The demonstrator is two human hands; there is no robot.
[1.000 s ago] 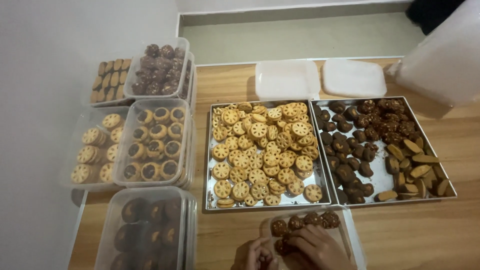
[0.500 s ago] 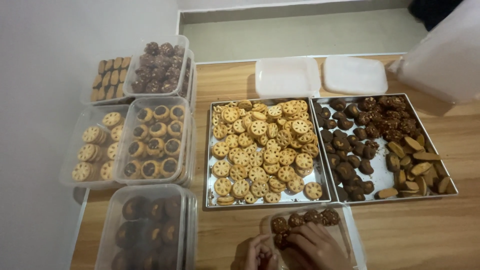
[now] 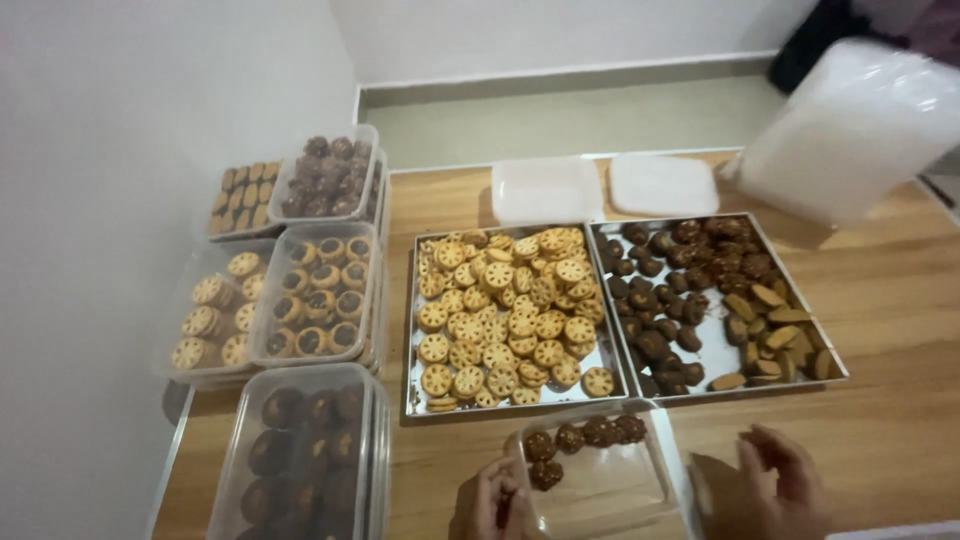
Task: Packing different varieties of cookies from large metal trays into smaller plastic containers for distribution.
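The work in hand looks like the filling of a clear plastic container (image 3: 600, 478) with dark chocolate cookies (image 3: 585, 436), and it seems early on: one row lies along the far wall of the box and a single cookie sits just below its left end, the rest of the floor bare. The container rests on the wooden tabletop (image 3: 900, 330) at the near edge, just in front of the two metal trays. The left hand (image 3: 492, 500) touches the container's left side, fingers curled loosely against it; whether its grip closes on anything I cannot tell. The right hand (image 3: 765, 490) hovers just right of the container, fingers spread and released, holding nothing. The next move probably calls for a reach to the right-hand tray (image 3: 715, 345), where dark cookies and oblong brown ones lie, and for a cookie to be set beside the lone one. The left-hand tray (image 3: 415, 400) holds golden lattice-topped rounds. Filled clear tubs (image 3: 315, 300) stand stacked at the left by a white wall; two white lids (image 3: 545, 188) lie beyond the trays, and a pale plastic sheet (image 3: 850, 125) hangs at the upper right.
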